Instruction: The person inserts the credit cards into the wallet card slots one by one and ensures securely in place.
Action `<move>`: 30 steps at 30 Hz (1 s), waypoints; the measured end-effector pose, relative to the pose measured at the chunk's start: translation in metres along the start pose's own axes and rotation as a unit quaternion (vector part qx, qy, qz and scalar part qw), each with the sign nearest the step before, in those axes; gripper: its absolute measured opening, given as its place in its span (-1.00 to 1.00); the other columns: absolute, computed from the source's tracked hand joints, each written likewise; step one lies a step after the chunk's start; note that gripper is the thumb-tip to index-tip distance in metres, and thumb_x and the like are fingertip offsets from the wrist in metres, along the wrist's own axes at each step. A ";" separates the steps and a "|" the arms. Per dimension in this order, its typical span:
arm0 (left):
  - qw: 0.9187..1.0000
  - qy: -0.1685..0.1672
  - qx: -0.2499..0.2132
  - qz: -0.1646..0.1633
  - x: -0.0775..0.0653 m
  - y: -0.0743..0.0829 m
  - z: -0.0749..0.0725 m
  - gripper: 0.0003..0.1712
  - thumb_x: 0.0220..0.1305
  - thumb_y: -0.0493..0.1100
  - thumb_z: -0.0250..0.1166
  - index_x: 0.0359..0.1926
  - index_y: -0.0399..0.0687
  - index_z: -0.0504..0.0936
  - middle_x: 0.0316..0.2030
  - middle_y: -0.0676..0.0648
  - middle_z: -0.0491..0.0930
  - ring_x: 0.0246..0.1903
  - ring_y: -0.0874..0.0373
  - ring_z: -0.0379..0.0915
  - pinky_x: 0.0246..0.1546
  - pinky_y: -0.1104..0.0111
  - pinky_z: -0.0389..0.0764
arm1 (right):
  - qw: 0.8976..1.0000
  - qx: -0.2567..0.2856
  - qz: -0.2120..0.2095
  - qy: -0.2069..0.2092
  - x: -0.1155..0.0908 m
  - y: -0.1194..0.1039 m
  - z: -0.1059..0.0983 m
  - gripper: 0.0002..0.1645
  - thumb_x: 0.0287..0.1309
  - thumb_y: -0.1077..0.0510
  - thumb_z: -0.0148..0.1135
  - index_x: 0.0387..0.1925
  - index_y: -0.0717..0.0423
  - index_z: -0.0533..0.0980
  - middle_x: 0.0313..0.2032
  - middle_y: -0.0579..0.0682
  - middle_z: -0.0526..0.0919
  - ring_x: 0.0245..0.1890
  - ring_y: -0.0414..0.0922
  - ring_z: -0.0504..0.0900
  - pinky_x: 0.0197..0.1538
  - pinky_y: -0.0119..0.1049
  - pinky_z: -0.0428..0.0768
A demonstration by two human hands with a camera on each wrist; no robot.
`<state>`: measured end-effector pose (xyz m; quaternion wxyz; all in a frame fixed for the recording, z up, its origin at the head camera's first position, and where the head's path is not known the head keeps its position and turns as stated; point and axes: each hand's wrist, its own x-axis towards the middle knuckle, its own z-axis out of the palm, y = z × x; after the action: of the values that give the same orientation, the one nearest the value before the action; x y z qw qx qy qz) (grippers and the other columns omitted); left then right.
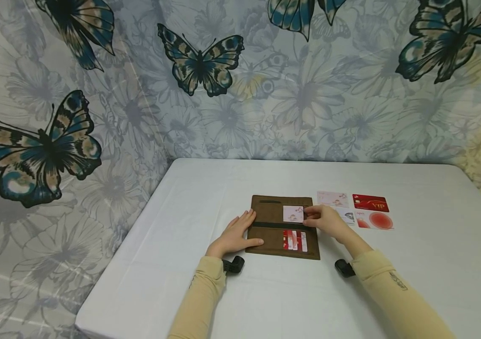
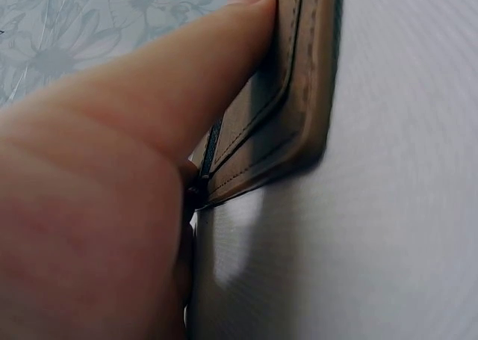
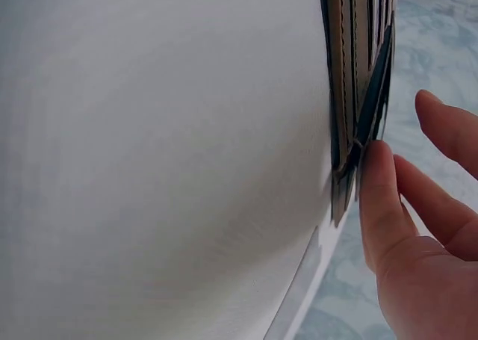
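Observation:
An opened brown wallet (image 1: 266,216) lies flat on the table, its dark fold running across the middle. My left hand (image 1: 234,236) rests spread at its left edge; the thumb lies over the lower panel, as the left wrist view also shows. A pale pink card (image 1: 293,214) is on the upper panel. At that card's right edge are my right hand's (image 1: 327,219) thumb and index fingertips, apart from each other. In the right wrist view, a fingertip (image 3: 377,157) touches the wallet's edge (image 3: 351,78). Several red and white cards (image 1: 295,240) show in the lower panel.
Right of the wallet lie a pale pink card (image 1: 332,198), a red VIP card (image 1: 370,203), a card with a red circle (image 1: 374,220) and a white card (image 1: 346,216) partly behind my right hand. A butterfly-patterned cloth (image 1: 308,117) hangs behind the white table (image 1: 206,188).

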<state>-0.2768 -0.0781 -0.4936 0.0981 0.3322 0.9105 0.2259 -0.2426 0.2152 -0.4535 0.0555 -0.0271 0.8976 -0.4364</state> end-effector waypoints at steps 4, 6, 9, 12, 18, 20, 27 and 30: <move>1.000 0.002 0.001 0.000 0.001 0.001 0.000 0.04 0.18 0.29 0.17 0.45 -0.10 -0.13 0.43 -0.02 -0.22 0.38 0.19 -0.36 0.33 0.28 -0.30 | 1.000 -0.014 0.007 -0.004 -0.002 -0.002 0.000 -0.45 0.09 0.19 0.28 0.07 0.44 0.42 -0.21 0.19 0.58 -0.25 0.00 0.49 -0.21 -0.22 0.52; 1.000 0.003 0.000 0.000 0.001 0.001 0.000 0.04 0.18 0.28 0.17 0.45 -0.10 -0.13 0.43 -0.02 -0.22 0.38 0.18 -0.36 0.33 0.27 -0.30 | 1.000 -0.019 0.007 -0.005 -0.003 -0.003 0.000 -0.46 0.09 0.19 0.28 0.06 0.44 0.43 -0.22 0.19 0.58 -0.26 0.00 0.49 -0.22 -0.22 0.52; 1.000 0.003 0.001 -0.001 0.002 0.001 0.000 0.04 0.18 0.29 0.16 0.45 -0.09 -0.14 0.43 -0.02 -0.22 0.38 0.19 -0.37 0.33 0.28 -0.30 | 1.000 -0.027 0.004 -0.007 -0.003 -0.004 0.001 -0.47 0.08 0.19 0.28 0.04 0.45 0.44 -0.23 0.20 0.57 -0.25 0.01 0.50 -0.23 -0.22 0.53; 1.000 0.001 -0.001 -0.001 0.002 0.002 -0.001 0.04 0.18 0.28 0.16 0.45 -0.09 -0.14 0.43 -0.02 -0.22 0.38 0.19 -0.37 0.33 0.28 -0.30 | 0.999 -0.033 0.004 -0.010 -0.003 -0.005 0.001 -0.48 0.09 0.20 0.28 0.03 0.45 0.45 -0.21 0.21 0.55 -0.24 0.02 0.49 -0.23 -0.22 0.52; 1.000 -0.001 -0.004 -0.002 0.001 0.001 -0.002 0.04 0.18 0.28 0.17 0.45 -0.09 -0.14 0.43 -0.02 -0.22 0.38 0.18 -0.37 0.33 0.28 -0.30 | 0.998 -0.058 -0.013 -0.007 -0.001 -0.008 0.001 -0.54 0.08 0.23 0.26 -0.01 0.45 0.48 -0.22 0.21 0.50 -0.26 0.02 0.46 -0.25 -0.19 0.51; 1.000 0.000 -0.004 -0.003 0.001 0.001 -0.002 0.04 0.18 0.28 0.17 0.45 -0.09 -0.14 0.43 -0.02 -0.22 0.38 0.18 -0.37 0.33 0.28 -0.30 | 0.998 -0.063 -0.019 -0.006 0.000 -0.010 0.002 -0.56 0.08 0.25 0.25 -0.03 0.46 0.48 -0.25 0.19 0.51 -0.28 0.00 0.46 -0.27 -0.20 0.50; 1.000 -0.002 0.002 -0.003 0.000 0.001 -0.001 0.04 0.18 0.28 0.17 0.45 -0.10 -0.14 0.43 -0.03 -0.22 0.38 0.17 -0.37 0.33 0.28 -0.30 | 0.998 -0.055 -0.028 -0.025 0.005 -0.013 0.008 -0.57 0.09 0.29 0.23 -0.02 0.49 0.46 -0.33 0.12 0.55 -0.35 -0.05 0.45 -0.34 -0.27 0.47; 1.000 0.001 0.002 0.002 -0.001 0.002 -0.001 0.04 0.18 0.27 0.17 0.44 -0.12 -0.12 0.43 -0.05 -0.20 0.38 0.15 -0.35 0.33 0.26 -0.28 | 0.998 -0.055 -0.035 -0.023 0.007 -0.015 0.011 -0.59 0.07 0.30 0.24 -0.05 0.48 0.48 -0.34 0.12 0.54 -0.35 -0.06 0.46 -0.34 -0.27 0.47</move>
<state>-0.2756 -0.0777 -0.4916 0.0960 0.3337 0.9106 0.2242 -0.2483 0.1969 -0.4488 0.0591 -0.0717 0.9173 -0.3873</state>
